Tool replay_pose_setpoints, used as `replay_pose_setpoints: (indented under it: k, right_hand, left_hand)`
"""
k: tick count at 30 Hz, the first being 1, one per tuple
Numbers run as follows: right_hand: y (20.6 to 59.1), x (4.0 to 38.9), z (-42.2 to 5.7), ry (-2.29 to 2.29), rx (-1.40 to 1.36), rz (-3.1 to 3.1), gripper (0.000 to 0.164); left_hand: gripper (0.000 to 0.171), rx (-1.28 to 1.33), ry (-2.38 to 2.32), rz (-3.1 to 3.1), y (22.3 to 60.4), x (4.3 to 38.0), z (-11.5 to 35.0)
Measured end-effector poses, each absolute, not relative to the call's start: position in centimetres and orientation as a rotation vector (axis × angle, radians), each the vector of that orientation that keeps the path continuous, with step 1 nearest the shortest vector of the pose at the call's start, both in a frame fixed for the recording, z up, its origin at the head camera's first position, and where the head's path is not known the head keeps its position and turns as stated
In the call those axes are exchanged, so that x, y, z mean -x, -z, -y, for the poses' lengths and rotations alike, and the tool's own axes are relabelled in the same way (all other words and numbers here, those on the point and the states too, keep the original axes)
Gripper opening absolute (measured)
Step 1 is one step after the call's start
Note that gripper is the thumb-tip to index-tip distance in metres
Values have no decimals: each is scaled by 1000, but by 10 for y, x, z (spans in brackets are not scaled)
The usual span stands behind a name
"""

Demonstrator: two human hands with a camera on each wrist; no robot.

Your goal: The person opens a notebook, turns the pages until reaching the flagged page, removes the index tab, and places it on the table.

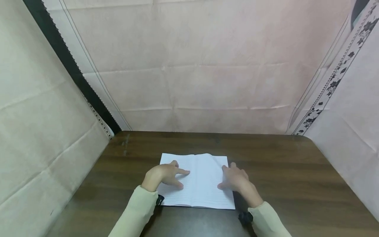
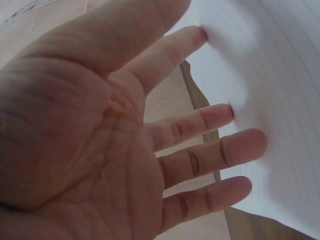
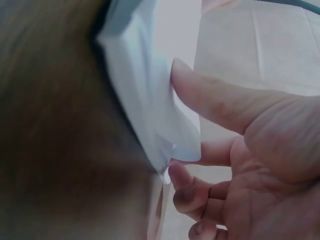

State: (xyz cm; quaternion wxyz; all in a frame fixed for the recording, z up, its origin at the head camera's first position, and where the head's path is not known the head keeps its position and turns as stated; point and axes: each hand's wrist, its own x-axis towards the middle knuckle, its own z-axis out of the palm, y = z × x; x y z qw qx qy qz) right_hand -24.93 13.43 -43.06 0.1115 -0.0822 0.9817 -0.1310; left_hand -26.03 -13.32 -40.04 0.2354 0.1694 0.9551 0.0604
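Note:
An open notebook (image 1: 204, 197) with white lined pages lies flat, its spine running away from the person. My left hand (image 1: 167, 174) is over the left page, fingers spread and nearly straight. In the left wrist view its fingertips (image 2: 250, 145) rest against the lined paper (image 2: 295, 100). At the right edge of the notebook, my right hand (image 1: 237, 179) pinches a page. The right wrist view shows the thumb (image 3: 200, 92) on top of the lifted page (image 3: 182, 130). Its index finger passes behind that page's corner, while the other fingers curl below the edge.
The notebook lies on a brown wooden table (image 1: 284, 171). Pale cloth hangs behind the table (image 1: 207, 82) and along both sides, with a floral border (image 1: 334, 84) at the right. Dark bands (image 1: 160, 199) circle both wrists at the sleeve ends.

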Motion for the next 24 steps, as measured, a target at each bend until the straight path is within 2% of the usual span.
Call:
replay_pose_setpoints:
  k: [7,13,17,24]
  right_hand:
    - [433,248,-131,416,187,-2829,78]
    - [430,253,-136,600,126,-2914,70]
    - [423,256,-139,727,98,-2934,58]
    - [423,261,-146,1086,129,-2814,23]
  left_hand:
    - [60,-509,-163,-2605,405,257,137]
    - [59,-563,-119,-2611,406,260,139]
    - [59,-566,-114,-2614,403,262,138]
    - [59,-547,-128,-2616,401,261,138]
